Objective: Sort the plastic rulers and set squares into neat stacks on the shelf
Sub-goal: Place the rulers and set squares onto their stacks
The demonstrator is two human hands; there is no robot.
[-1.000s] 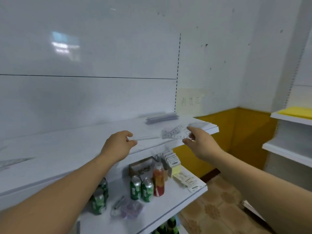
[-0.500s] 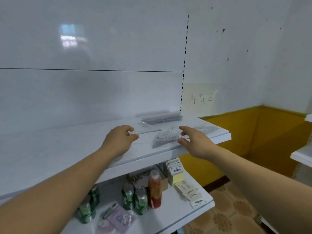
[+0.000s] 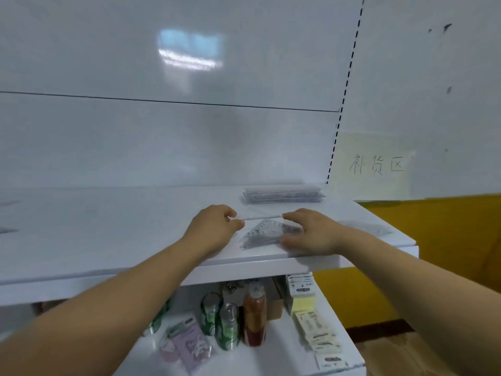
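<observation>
Up on the shelf (image 3: 108,226) the clear ruler (image 3: 260,216) runs nine-to-three, left hand (image 3: 214,229) pinching its left end, right hand (image 3: 311,232) spread loosely over the set squares (image 3: 264,234) and touching its other end, the ruler stack (image 3: 282,195) just beyond at twelve o'clock.

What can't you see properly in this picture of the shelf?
All in the head view:
The set squares: markings blurred, number in the stack unclear.
The right hand covers the stack's right corner, so gripping or just resting cannot be told.
The clear ruler pinched by the left hand: nearly lost against the white shelf.
The green cans below: labels blurred, one partly hidden behind the left forearm.
</observation>
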